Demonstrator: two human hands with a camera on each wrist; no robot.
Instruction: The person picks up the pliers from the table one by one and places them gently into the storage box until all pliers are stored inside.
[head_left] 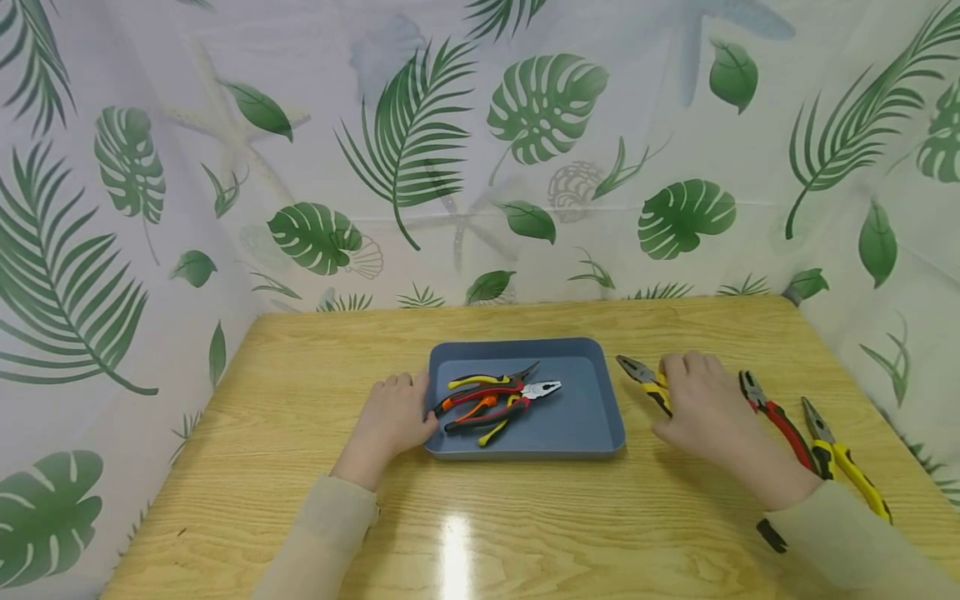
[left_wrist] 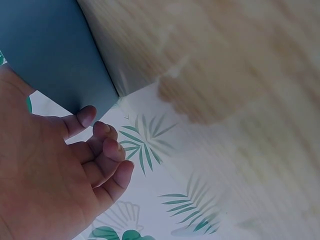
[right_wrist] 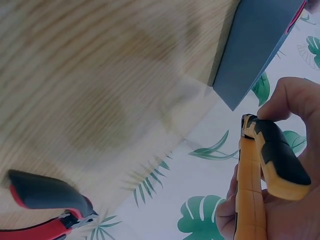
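At the left end of a blue-grey tray [head_left: 581, 417], my left hand [head_left: 393, 417] grips the side wall. In the left wrist view the thumb goes behind the tray wall [left_wrist: 60, 55] and a fingertip presses its outer face. My right hand [head_left: 701, 408], just right of the tray, holds yellow-and-black pliers [head_left: 637, 368] by the handles. Their tapered nose points up and left toward the tray. The right wrist view shows the handles [right_wrist: 281, 155] spread apart, with the thumb on the black one. Several pliers [head_left: 491, 390] with red, yellow and orange grips lie crossed inside the tray.
Red-and-black pliers [head_left: 783, 429] lie to the right, partly covered by the right forearm. Beside them are yellow-and-black long-nose pliers [head_left: 847, 467] near the table's right edge. A leaf-printed cloth [head_left: 450, 167] rises behind the wooden table [head_left: 525, 533] and at its sides.
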